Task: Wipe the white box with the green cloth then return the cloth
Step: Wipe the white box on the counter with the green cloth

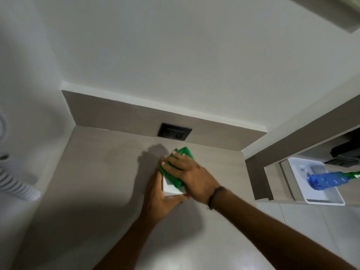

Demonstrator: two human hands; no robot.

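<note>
A small white box (pixel 171 187) rests on the grey-beige counter (pixel 101 172), near its back right part. My left hand (pixel 157 197) wraps around the box's left side and front edge and holds it. The green cloth (pixel 180 155) lies over the top of the box, bunched toward the wall. My right hand (pixel 190 173) presses flat on the cloth, fingers spread to the upper left, a dark band on its wrist. Most of the box's top is hidden under the cloth and hand.
A black wall socket (pixel 174 131) sits in the low backsplash just behind the box. At the right, on a lower shelf, a white tray (pixel 323 199) holds a blue spray bottle (pixel 327 181). A white coiled hose (pixel 17 184) hangs at the left wall.
</note>
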